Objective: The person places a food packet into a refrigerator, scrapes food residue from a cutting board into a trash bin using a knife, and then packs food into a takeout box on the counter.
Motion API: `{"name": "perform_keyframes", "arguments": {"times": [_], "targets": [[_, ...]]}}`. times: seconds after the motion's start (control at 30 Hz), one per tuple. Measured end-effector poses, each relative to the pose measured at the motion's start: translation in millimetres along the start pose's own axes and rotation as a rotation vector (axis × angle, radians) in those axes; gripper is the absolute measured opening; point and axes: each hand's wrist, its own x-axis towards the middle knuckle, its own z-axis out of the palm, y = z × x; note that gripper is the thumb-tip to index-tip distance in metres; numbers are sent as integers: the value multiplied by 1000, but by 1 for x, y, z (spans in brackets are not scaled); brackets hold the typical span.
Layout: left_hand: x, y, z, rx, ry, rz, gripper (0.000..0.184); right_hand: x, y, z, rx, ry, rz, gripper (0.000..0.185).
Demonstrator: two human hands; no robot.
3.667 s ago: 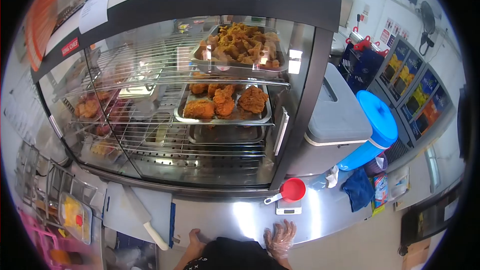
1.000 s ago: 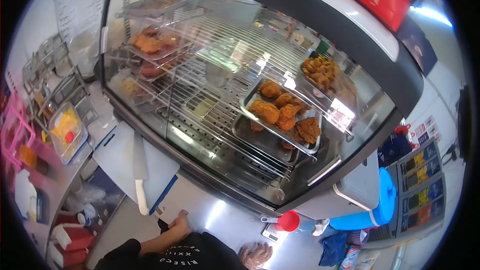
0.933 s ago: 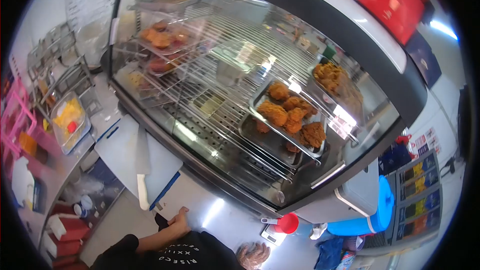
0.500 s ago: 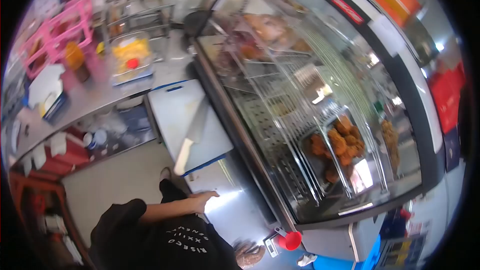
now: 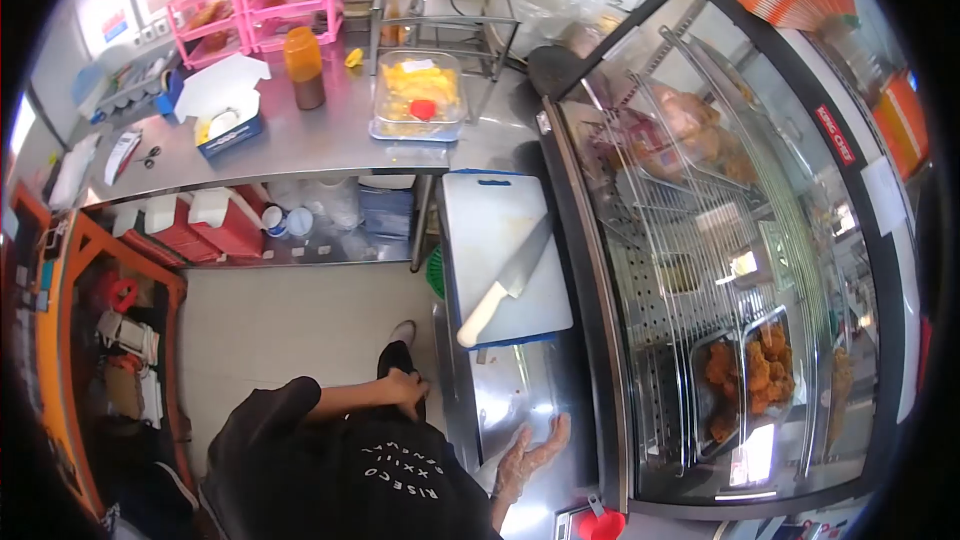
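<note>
My left hand [image 5: 404, 392] is bare and held in front of my body, above my leg. Its fingers are curled in, with nothing seen in them. Over the steel counter [image 5: 510, 380] is my right hand [image 5: 532, 458] in a clear plastic glove, fingers spread and holding nothing. Ahead of it a white cutting board [image 5: 490, 230] with blue edges carries a large knife [image 5: 510, 278], its pale handle towards me. A red measuring cup [image 5: 600, 522] lies near the bottom edge, partly cut off.
A glass display cabinet [image 5: 625, 360] stands along the right, with fried chicken [image 5: 765, 370] on a tray. On the far steel table are a clear container [image 5: 420, 95] of yellow food, a sauce bottle [image 5: 304, 68], an open box [image 5: 228, 115] and pink racks [image 5: 290, 0].
My view has turned left, shifting the scene rightwards. My left hand has drawn back from the counter to my body. My gloved right hand now shows clearly, raised over the counter.
</note>
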Motion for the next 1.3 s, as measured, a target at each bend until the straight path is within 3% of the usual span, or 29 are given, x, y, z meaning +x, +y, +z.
{"name": "perform_keyframes", "arguments": {"times": [0.07,0.17,0.37,0.47,0.57,0.67,0.83,0.93,1.03,1.3], "targets": [[26,-29,38,-152,-118,-113,82,6,-10,4,82,-63,17,58],[34,-45,55,-118,-208,-83,67,10,-9,13,189,-71,32,59],[-5,-33,16,-28,-279,360,38,19,-21,14,575,-244,299,64],[-37,-16,-35,-157,-46,614,26,20,-10,14,949,-311,532,72],[-69,20,-74,-421,565,679,24,12,2,7,1139,-371,567,73],[-75,59,-93,-447,887,730,25,5,-3,-5,1283,-350,629,76],[-49,91,-92,-383,799,907,22,-7,0,-23,1294,-290,673,75],[-61,106,-95,-332,972,849,20,-11,2,-29,1289,-261,672,75],[-56,106,-96,-259,897,935,20,-12,6,-33,1283,-278,655,75],[-47,92,-97,-220,921,874,14,-10,-6,-37,1323,-395,699,78]]}}
